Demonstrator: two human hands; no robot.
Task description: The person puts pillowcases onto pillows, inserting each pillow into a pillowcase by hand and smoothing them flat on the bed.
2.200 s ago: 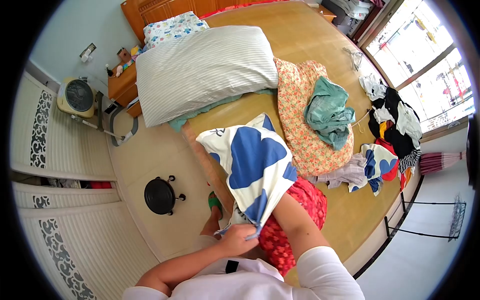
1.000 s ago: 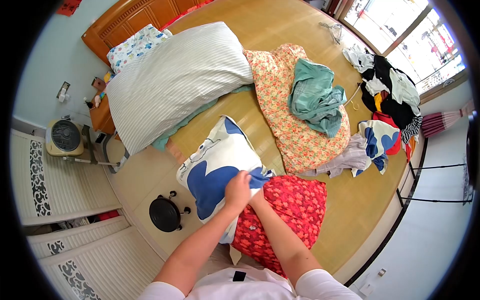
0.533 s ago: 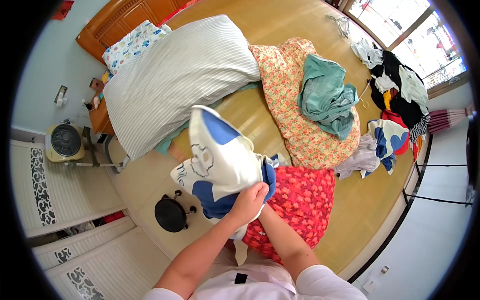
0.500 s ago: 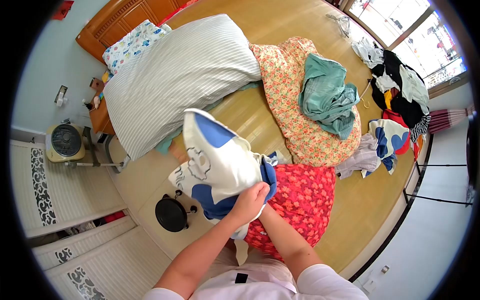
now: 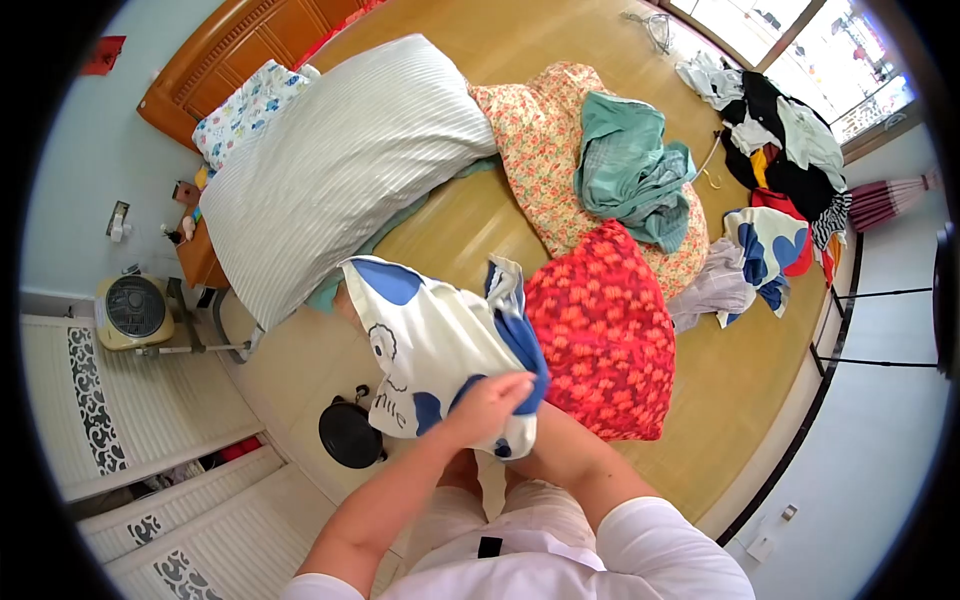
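My left hand [image 5: 487,412], somewhat blurred, is closed on the blue edge of a white and blue pillowcase [image 5: 440,335] with cartoon drawing and lettering on it. The cloth hangs loose and creased in front of me, beyond the bed's near edge. My right forearm [image 5: 585,450] reaches in from the right; its hand is hidden behind the left hand and the cloth, so its fingers do not show. Just beyond, a red floral pillow [image 5: 605,335] lies on the bed, touching or close beside the pillowcase, its upper corner over a peach floral pillow [image 5: 530,140].
On the bed mat [image 5: 640,470] lie a striped quilt [image 5: 340,150], a crumpled green cloth [image 5: 630,165], another white and blue cloth [image 5: 770,240] and a clothes heap [image 5: 790,150]. A black stool [image 5: 350,433] and a fan [image 5: 137,308] stand on the floor at left.
The red pillow has shifted up and away from me, its corner now over the floral pillow. The pillowcase has dropped lower and spread out. My view has tilted slightly.
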